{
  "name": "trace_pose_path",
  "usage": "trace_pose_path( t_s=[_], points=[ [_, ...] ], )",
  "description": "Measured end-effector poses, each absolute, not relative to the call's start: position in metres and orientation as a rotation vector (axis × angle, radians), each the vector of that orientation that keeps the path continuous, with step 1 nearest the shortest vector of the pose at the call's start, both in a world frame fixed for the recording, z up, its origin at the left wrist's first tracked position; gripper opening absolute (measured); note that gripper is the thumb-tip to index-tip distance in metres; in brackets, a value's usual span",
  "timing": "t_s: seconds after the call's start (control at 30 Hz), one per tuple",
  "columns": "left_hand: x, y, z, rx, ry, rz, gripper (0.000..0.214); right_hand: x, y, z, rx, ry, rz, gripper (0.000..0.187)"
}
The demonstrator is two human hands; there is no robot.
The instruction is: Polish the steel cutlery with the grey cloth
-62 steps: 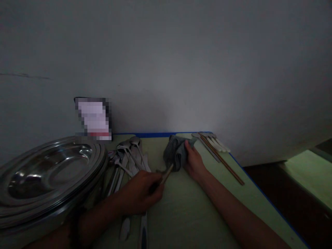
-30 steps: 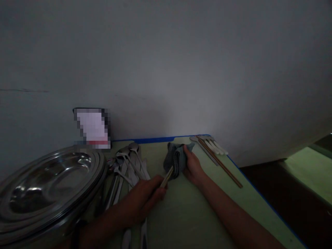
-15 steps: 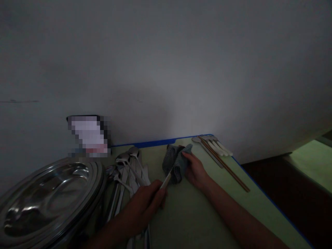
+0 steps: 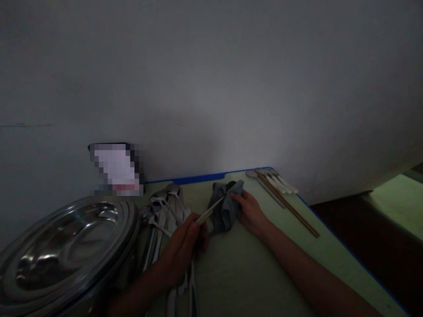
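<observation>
Grey cloth [image 4: 228,213] partly inside right grip [image 4: 254,215]

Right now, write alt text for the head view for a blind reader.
A person's left grip holds slim pale sticks against a gray cloth in the right grip, over a pale green table. To the left are piled metal cutlery and stacked steel trays; to the right, brown chopsticks and white-handled cutlery.
</observation>
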State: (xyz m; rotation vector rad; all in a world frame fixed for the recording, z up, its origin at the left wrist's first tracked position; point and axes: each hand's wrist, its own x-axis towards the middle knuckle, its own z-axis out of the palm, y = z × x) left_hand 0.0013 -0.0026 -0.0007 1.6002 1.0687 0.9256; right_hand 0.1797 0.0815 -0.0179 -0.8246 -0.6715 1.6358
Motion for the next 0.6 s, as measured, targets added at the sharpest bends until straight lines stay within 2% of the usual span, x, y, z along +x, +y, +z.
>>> trace_pose_path(
  t_s=[0.23, 0.47, 0.6],
  points=[
    [0.0021, -0.0043, 0.0071, 1.923, 1.107, 0.673, 0.028, 0.1801, 0.0829, -0.0166, -0.863, -0.573, 1.665, 0.018],
    [0.0038, -0.0052, 0.0071, 1.925, 1.116, 0.671, 0.031, 0.1792, 0.0829, -0.0144, -0.848, -0.559, 1.696, 0.011],
    [0.0038, -0.0049, 0.0071, 1.954, 1.12, 0.649, 0.031, 0.1787, 0.0839, -0.0155, -0.835, -0.551, 1.715, 0.017]
  ],
)
